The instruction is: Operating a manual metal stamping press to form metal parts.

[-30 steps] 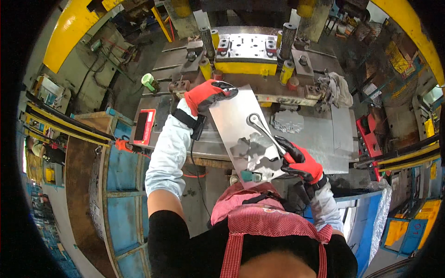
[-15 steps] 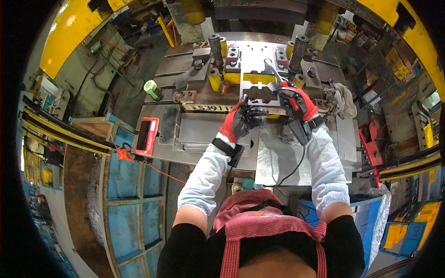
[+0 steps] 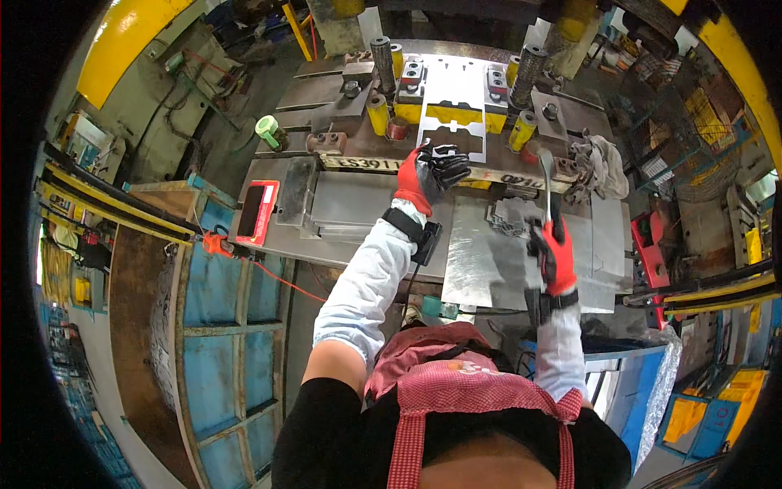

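My left hand, in a red and black glove, has its fingers stretched out at the front edge of the press die. Just beyond its fingertips, a bright metal sheet with cut-outs lies on the die. My right hand, gloved alike, is closed round the handle of a hand tool with a slim metal shaft and a rounded head. That tool points away from me, over the right part of the bench. Below it lies a smooth metal plate, with a small pile of cut metal pieces at its far side.
Guide posts and yellow cylinders stand round the die. Stacked flat sheets lie left of my left hand, near a red-framed dark panel. A green-lidded jar and a grey rag sit at the sides.
My right hand has drawn back toward me and to the right with the tool, away from the metal sheet. My left hand has shifted slightly up and right, its fingers now extended.
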`<state>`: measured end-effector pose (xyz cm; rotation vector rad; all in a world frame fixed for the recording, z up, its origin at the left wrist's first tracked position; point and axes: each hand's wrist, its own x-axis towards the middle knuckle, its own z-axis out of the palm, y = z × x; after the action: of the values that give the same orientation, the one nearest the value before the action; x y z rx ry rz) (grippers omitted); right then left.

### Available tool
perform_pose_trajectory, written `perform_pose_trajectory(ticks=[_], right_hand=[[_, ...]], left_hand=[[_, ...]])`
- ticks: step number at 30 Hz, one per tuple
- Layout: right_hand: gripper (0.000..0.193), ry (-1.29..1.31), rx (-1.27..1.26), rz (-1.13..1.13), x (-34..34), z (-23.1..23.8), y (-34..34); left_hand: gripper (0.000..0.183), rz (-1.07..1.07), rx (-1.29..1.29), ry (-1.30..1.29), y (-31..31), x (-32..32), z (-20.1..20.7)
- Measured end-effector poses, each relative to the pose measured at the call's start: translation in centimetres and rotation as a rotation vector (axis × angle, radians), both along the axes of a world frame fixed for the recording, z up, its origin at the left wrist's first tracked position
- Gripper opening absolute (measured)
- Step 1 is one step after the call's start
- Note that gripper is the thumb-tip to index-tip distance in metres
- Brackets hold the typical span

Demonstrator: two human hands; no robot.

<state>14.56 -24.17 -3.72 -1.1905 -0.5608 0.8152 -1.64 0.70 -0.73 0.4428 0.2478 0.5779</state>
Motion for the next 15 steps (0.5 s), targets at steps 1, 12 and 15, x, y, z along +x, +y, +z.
perform_pose_trajectory(ticks=[1, 12, 15], right_hand=[[0.054, 0.017, -0.027, -0.029, -1.4, 0.6, -2.1], [0.041, 0.434, -0.046, 0.013, 2.9, -10.9, -11.4], [0.053, 0.514, -0.096, -0.022, 3.9, -12.8, -12.4]], left_hand=[[0.050, 0.016, 0.009, -0.008, 0.1, -0.2, -0.3], [0.043, 0.157, 0.015, 0.109, -0.2, 0.9, 0.4], [0.043, 0.162, 0.005, 0.103, -0.2, 0.9, 0.0]])
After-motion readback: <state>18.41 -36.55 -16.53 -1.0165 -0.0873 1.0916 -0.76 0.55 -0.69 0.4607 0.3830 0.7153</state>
